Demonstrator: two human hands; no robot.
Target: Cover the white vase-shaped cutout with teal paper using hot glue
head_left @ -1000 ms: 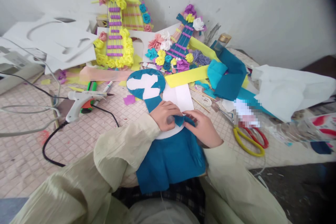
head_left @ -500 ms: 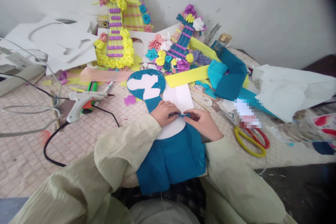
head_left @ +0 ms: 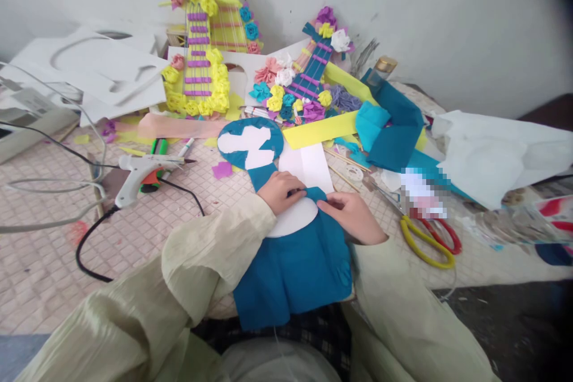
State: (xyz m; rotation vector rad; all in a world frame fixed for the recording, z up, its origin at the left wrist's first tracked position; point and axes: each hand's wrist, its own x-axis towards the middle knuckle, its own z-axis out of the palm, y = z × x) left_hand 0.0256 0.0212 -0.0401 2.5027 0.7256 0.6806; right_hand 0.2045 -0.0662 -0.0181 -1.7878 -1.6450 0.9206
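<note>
A sheet of teal crepe paper (head_left: 295, 277) lies at the table's front edge and hangs over it. On it rests a white card oval (head_left: 293, 221), its far side partly hidden by my fingers. My left hand (head_left: 281, 192) bends over the oval's far left edge, fingertips closed on the teal paper there. With thumb and finger my right hand (head_left: 351, 215) pinches the same paper at the oval's right rim. Beyond my left hand is a teal-covered disc (head_left: 277, 142) with bare white patches, joined to a teal neck strip.
A white glue gun (head_left: 134, 176) with its cable lies at left beside green markers. Scissors (head_left: 430, 242) with red and yellow handles lie at right. Flower-trimmed paper guitars (head_left: 197, 71) lean along the wall. Yellow strips, white card scraps and a white folded sheet (head_left: 308, 164) surround the work.
The teal paper's far edge, previously pinched narrow between both hands, now shows as a wider flap over the oval's far edge. My right hand has shifted slightly right and down.
</note>
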